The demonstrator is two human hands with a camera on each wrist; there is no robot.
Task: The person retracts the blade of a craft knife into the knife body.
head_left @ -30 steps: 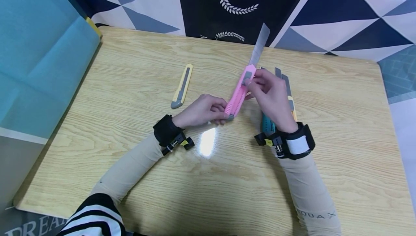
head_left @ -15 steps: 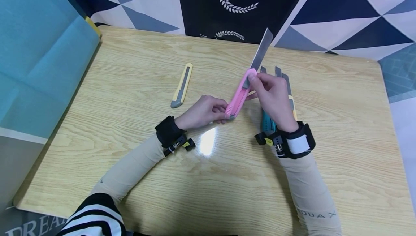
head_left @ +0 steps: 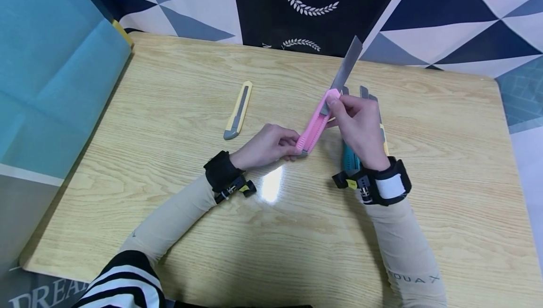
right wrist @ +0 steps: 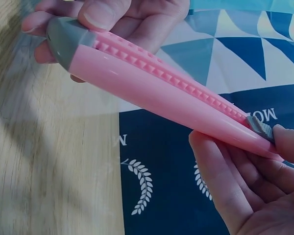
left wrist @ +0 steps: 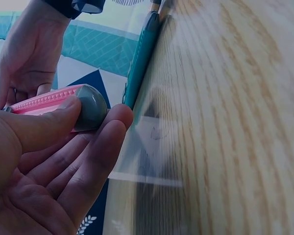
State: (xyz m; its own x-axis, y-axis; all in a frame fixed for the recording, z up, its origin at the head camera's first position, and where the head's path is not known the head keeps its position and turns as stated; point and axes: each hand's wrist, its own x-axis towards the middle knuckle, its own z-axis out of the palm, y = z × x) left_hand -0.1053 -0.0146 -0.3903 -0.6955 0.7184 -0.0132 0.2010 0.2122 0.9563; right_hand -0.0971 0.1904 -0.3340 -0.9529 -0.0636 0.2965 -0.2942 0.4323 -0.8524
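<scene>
A pink utility knife (head_left: 315,126), its long grey blade (head_left: 347,63) slid far out, is held above the table between both hands. My left hand (head_left: 269,145) pinches its grey end cap (left wrist: 92,108) between thumb and fingers. At the blade end my right hand (head_left: 360,124) grips the pink body, thumb on the grey slider (right wrist: 259,128). Just beyond and partly under the right hand lie a teal utility knife (head_left: 350,159) and others with blades out, including a yellow one (head_left: 384,139); the hand hides much of them.
Left of the hands, another yellow utility knife (head_left: 238,111) lies on the wooden table (head_left: 178,86), no blade showing. A patterned cloth (head_left: 424,15) hangs at the far edge. A blue covering (head_left: 55,72) borders the table's left side.
The right thumb has moved up with the slider toward the blade end. Both hands and the pink knife have shifted slightly right, and the blade has turned its flat side to the head view.
</scene>
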